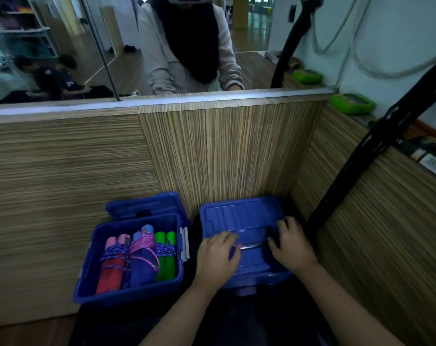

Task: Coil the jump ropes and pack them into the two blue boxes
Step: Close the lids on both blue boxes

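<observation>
An open blue box (92,275) stands at the lower left, its lid (142,204) tipped back behind it. Inside lie three coiled jump ropes side by side: one with red and pink handles (112,268), one with blue handles wound in pink cord (143,258), and one with green handles (165,260). To its right a second blue box (246,221) has its lid down. My left hand (218,255) and my right hand (293,245) both rest flat on that lid, fingers spread. Its contents are hidden.
A striped wooden wall rises right behind the boxes and turns a corner along the right side. A black pole (361,158) leans across on the right. A mirror above the wall reflects a person. Green objects (353,103) sit on the ledge.
</observation>
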Available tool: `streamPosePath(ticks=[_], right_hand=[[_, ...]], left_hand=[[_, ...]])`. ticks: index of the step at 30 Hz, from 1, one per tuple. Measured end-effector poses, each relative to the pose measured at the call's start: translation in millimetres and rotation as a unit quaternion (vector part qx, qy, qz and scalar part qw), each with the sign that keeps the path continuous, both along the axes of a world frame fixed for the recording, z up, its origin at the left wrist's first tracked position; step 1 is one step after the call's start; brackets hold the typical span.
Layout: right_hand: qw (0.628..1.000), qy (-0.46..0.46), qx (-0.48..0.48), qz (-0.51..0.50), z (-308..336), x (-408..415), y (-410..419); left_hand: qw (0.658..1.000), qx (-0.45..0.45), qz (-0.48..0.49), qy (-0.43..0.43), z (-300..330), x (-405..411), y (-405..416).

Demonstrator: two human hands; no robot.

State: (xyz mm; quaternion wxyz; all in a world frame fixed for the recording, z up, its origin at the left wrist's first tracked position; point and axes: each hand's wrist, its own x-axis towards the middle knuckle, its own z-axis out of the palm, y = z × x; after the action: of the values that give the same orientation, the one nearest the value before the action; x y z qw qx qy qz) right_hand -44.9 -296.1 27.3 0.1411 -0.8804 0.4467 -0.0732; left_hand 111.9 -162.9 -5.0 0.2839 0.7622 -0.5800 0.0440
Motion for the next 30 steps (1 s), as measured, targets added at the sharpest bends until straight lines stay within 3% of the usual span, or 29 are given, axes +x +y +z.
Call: streamPosePath(ticks=[2,5,9,13,19,30], right_hand=[[0.998,-0.009,-0.023,0.052,4,27,6],[0.992,0.026,0.000,0.121,2,68,17],[0.983,0.072,0.004,0.168,-18,98,27],[0.984,0.104,-0.019,0.144,-42,80,23],[0.984,0.111,-0.026,0.134,-45,65,22],[0.984,0.117,-0.047,0.123,-58,86,37]], left_hand=[[0.994,0.014,0.102,0.039,-1,13,-2],[0.964,0.072,0.197,0.166,-6,24,0],[0.914,0.102,0.215,0.329,-21,34,5],[0.850,0.089,0.191,0.483,-22,34,9],[0.827,0.084,0.220,0.510,-23,39,4],[0.751,0.019,0.254,0.609,-12,45,7]])
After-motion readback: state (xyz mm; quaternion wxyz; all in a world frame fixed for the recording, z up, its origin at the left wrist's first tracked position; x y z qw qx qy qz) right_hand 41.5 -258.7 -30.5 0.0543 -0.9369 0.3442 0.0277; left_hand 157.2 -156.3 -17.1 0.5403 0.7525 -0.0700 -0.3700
